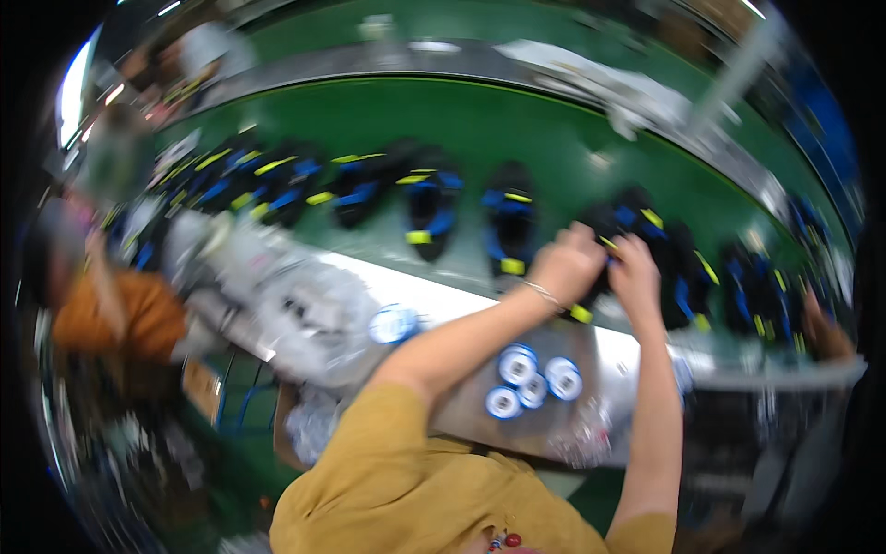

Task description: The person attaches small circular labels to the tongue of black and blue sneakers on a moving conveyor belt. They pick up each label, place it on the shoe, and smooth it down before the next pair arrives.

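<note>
Both my hands are on a black shoe [604,219] with blue and yellow parts, which lies on the green belt [369,120]. My left hand [570,262] closes on its left side. My right hand [635,273] pinches at the right, near a small yellow tab between the hands. Motion blur and my fingers hide much of this shoe. Another shoe [637,210] of the same kind sits just behind my right hand. To the left, a matching shoe [509,217] lies apart from my hands.
More such shoes [431,198] line the belt on both sides. Several white-and-blue rolls [517,366] stand on the metal table [471,411] below my arms. Clear plastic bags [318,305] lie to the left. A person in orange [129,309] is at far left; another person's hand [824,328] is at right.
</note>
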{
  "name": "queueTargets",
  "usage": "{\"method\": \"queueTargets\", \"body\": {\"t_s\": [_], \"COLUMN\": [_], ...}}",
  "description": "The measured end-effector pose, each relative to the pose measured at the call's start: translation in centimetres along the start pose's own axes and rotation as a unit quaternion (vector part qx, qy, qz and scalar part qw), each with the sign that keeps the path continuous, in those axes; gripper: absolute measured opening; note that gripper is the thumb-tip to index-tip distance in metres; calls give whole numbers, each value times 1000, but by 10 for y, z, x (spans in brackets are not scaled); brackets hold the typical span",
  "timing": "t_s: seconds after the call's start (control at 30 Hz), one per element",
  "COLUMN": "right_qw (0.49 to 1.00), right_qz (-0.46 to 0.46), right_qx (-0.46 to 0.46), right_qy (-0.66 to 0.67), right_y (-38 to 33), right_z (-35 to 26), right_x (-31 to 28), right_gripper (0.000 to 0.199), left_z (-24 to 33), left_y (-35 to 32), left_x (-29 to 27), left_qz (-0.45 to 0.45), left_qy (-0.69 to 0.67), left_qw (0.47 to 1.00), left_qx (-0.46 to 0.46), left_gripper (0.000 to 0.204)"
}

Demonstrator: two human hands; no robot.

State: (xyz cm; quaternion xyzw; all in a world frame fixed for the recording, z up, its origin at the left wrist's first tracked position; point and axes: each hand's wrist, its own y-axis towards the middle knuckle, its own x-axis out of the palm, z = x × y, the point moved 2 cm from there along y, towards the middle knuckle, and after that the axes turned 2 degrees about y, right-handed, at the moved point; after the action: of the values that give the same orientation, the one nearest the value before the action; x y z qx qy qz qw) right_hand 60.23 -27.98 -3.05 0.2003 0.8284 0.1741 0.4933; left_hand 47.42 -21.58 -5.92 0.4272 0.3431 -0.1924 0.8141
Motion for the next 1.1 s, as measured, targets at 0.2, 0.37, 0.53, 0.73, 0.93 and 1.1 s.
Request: {"method": "queueTargets", "body": {"t_s": [0.2, 0.37, 0.53, 0.73, 0.93, 1.1], "right_qw": [995, 996, 996, 999, 998, 994], "right_qz": [-51, -32, -32, -32, -53, -77], "right_qx": [42, 29, 43, 16, -6, -34], "right_qy": [75, 73, 67, 18, -26, -67], "right_y": [-9, -10, -7, 0, 6, 3], "right_z": [17, 10, 8, -6, -15, -14], "right_x": [4, 6, 7, 14, 30, 34], "right_gripper": [20, 19, 19, 20, 25, 34], "left_z": [-1, -9, -6, -10, -22, -23], "left_y": [-14, -20, -21, -16, -28, -38], "left_x": [17, 20, 24, 27, 29, 30], "left_qz": [-3, 19, -10, -114, -105, -31], "left_qy": [90, 52, 128, 24, -67, -136], "left_qw": [996, 998, 992, 988, 978, 970], "left_qx": [-13, -9, 9, -105, -167, -200], "left_gripper": [18, 17, 18, 15, 13, 15]}}
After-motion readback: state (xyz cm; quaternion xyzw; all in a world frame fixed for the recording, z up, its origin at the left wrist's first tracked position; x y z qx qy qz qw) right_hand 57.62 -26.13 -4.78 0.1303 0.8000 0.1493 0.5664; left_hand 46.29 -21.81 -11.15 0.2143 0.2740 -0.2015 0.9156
